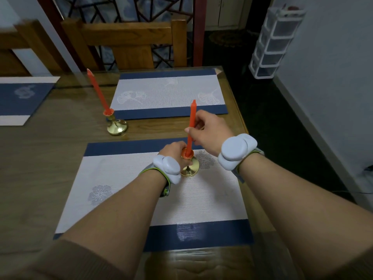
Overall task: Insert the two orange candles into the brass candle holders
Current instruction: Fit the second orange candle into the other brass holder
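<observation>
An orange candle (191, 120) stands upright with its lower end in the cup of a brass candle holder (191, 168) on the near placemat. My right hand (205, 129) pinches the candle's middle. My left hand (173, 151) is closed around the holder's stem, just under the cup. A second orange candle (97, 90) leans to the left in another brass holder (117, 127), which stands farther back on the wooden table between the mats.
A blue and white placemat (125, 190) lies under the near holder; another placemat (171, 91) lies behind it, a third (20, 100) at the far left. A wooden chair (129, 43) stands at the table's far edge. White plastic drawers (272, 41) stand on the floor at right.
</observation>
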`<state>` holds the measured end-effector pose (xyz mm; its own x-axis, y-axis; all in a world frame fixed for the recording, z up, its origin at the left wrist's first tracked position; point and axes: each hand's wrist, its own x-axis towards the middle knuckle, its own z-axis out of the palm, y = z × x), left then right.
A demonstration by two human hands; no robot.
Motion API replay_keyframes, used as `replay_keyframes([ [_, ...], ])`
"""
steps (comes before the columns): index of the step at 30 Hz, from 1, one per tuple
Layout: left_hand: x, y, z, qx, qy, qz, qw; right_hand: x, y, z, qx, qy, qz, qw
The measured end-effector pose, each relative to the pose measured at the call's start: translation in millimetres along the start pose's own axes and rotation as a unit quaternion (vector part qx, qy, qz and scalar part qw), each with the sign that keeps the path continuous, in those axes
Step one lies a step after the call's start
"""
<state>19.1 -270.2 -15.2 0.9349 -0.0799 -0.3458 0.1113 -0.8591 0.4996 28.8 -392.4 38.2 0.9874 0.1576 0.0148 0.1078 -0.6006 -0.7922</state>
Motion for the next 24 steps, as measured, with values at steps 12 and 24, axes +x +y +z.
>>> replay_keyframes([
  [12, -6.7, 5.1, -3.4, -0.019, 0.001, 0.0, 1.0, -8.5, -5.7, 0.5, -0.045, -0.03, -0.044, 0.998],
  [24, -8.2, 9.1, -3.3, -0.016, 0.005, -0.028, 0.999, -12.6, -2.7, 3.8, -0.051, -0.072, -0.088, 0.992],
])
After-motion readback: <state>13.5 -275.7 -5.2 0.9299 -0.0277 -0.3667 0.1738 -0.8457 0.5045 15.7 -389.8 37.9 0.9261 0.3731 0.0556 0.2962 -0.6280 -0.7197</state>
